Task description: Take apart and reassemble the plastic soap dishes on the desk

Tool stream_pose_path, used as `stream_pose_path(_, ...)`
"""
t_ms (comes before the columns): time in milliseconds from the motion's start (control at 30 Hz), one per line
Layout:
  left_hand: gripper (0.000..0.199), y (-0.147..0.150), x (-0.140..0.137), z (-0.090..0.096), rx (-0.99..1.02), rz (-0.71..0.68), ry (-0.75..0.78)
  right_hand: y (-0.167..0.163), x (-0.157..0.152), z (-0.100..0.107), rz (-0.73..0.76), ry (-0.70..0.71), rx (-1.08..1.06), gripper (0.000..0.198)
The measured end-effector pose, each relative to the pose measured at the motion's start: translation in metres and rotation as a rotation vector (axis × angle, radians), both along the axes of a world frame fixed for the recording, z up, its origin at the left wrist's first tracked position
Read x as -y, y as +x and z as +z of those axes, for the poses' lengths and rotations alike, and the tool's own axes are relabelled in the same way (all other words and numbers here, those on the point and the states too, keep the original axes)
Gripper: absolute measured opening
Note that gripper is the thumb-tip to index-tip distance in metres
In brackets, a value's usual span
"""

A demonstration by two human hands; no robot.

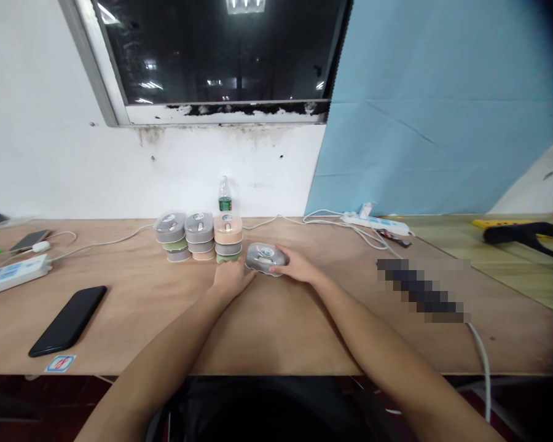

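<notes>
My right hand [295, 265] grips a grey box [263, 253] with a clear lid from its right side, thumb in front and fingers behind. That box is on or just above the table, right of three stacks of similar lidded boxes. My left hand [233, 277] is at the foot of the right stack, in front of its green bottom box [220, 258]; its fingers are bent and partly hidden. A peach box [228, 228] tops that stack, above a grey one. Grey boxes top the middle stack [199, 228] and the left stack [170, 228].
Behind the stacks a plastic bottle [225, 195] stands by the wall. A black phone [69, 320] lies at front left, near a power strip [21, 274]. Another power strip [378, 223] with cables is at back right. A pixelated dark object [419, 291] lies on the right.
</notes>
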State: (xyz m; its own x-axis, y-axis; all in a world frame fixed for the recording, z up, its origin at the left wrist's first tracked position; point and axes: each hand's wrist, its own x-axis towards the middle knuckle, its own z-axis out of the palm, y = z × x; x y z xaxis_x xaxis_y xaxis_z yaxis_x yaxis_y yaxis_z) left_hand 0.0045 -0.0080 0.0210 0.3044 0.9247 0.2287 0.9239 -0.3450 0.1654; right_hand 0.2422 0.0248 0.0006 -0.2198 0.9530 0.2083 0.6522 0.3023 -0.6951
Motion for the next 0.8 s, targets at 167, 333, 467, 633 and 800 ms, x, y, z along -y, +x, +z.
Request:
stream_pose_path(167, 0.059, 0.001, 0.001, -0.003, -0.055, -0.125, -0.010, -0.007, 0.000, 0.000, -0.095, 0.095, 0.097, 0.084)
stream_pose_path(333, 0.071, 0.001, 0.001, -0.006, -0.060, -0.176, 0.012, -0.001, 0.001, -0.001, 0.013, 0.100, 0.185, 0.086)
stream_pose_path(467, 0.076, 0.000, 0.000, -0.006, -0.047, -0.134, 0.002, 0.000, 0.002, -0.001, 0.057, 0.143, 0.168, 0.076)
stream_pose_path(633, 0.074, -0.002, -0.002, -0.011, -0.057, -0.167, 0.019, -0.016, 0.003, -0.003, -0.118, 0.163, 0.172, 0.073)
stream_pose_path(800, 0.074, -0.002, -0.004, -0.011, -0.012, -0.135, 0.022, -0.027, -0.003, -0.011, -0.149, 0.222, 0.124, 0.067)
